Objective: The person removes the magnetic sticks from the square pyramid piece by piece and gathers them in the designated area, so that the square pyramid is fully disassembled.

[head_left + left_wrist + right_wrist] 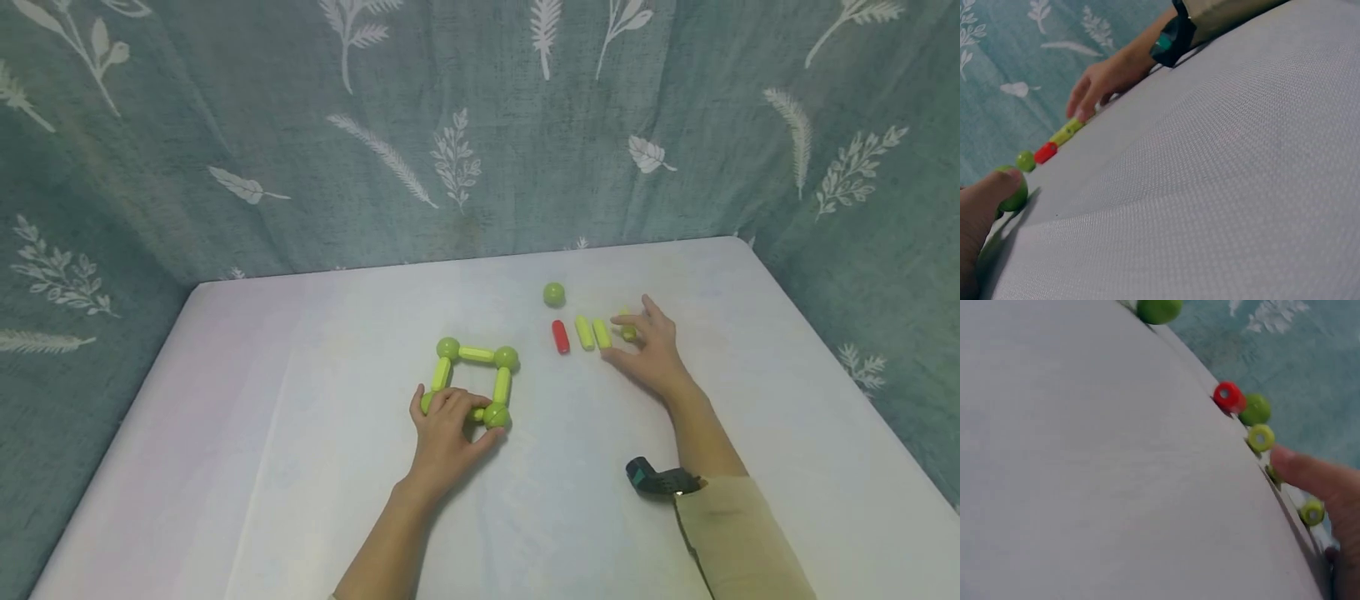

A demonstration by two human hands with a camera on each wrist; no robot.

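A square frame (502, 386) of yellow-green magnetic rods joined by green balls lies on the table. My left hand (442, 429) grips its near side, thumb against the near right ball (497, 416) and fingers over the near rod, which is partly hidden. To the right, my right hand (651, 354) is spread around loose yellow-green rods. Its thumb is at the rod (602, 333) in the middle; the fingers reach over another rod (628, 332), partly covered. In the right wrist view the thumb (1300, 469) appears to touch the middle rod.
Left of those rods lie another yellow-green rod (585, 332) and a red rod (561, 337). A loose green ball (554, 294) sits behind them. The white table (337, 333) meets a leaf-patterned curtain (300, 150) at the back and sides.
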